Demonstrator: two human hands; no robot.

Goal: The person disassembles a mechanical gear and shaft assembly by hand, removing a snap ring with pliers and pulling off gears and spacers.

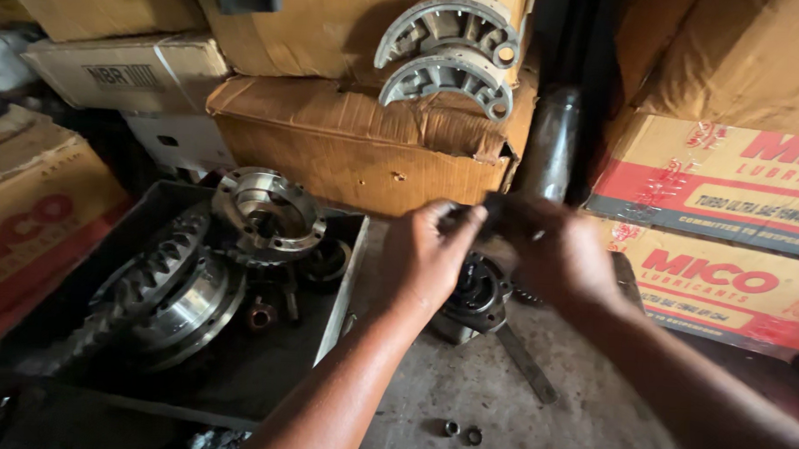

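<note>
Left hand [429, 252] and right hand [558, 252] meet at mid-frame, fingers curled together, pinching a small dark part [497, 212] between them; its shape is too blurred to tell. Just below the hands, a dark greasy round assembly [477, 298] sits on the concrete floor [579, 417], partly hidden by the left wrist. A flat metal bar [527, 366] lies beside it. Two small nuts [461, 432] sit on the floor nearer the camera. To the left, a metal tray [344, 293] holds a large toothed ring gear [163, 283] and a flanged hub [267, 213]. Cardboard boxes [358, 152] stand stacked behind, two grey brake shoes [448, 62] leaning on them.
</note>
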